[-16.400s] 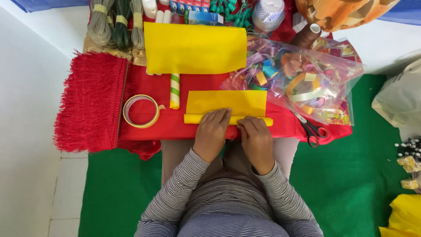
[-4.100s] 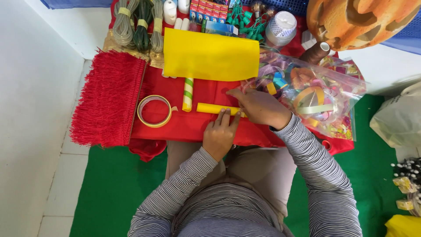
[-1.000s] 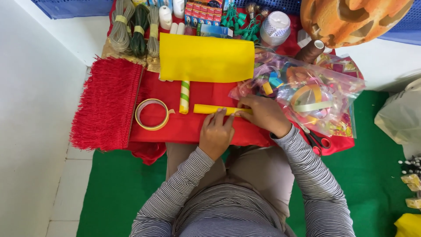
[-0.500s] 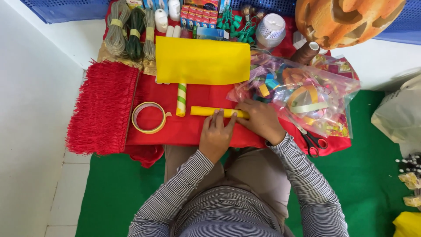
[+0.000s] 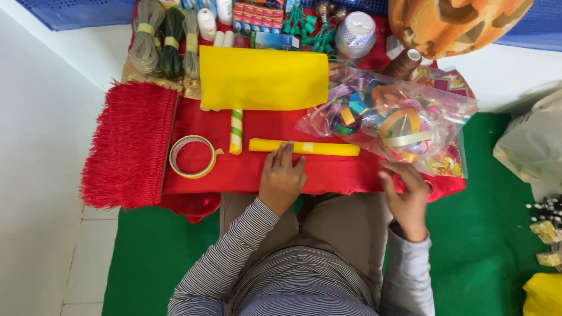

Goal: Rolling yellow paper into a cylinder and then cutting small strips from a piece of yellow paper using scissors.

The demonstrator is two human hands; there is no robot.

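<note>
Yellow paper roll (image 5: pixel 304 147) under flat left hand's (image 5: pixel 282 181) fingertips, right hand (image 5: pixel 408 196) spread at red cloth's (image 5: pixel 351 175) near edge.

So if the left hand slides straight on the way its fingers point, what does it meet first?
The left hand already has its fingertips at the rolled yellow tube; beyond that, probably the yellow sheet.

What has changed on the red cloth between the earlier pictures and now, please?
The yellow sheet that lay flat under both hands is now a tight yellow roll. The right hand has let go of it and drawn back to the cloth's near edge; the left hand still presses it. The tape ring and striped stick have not moved.
</note>
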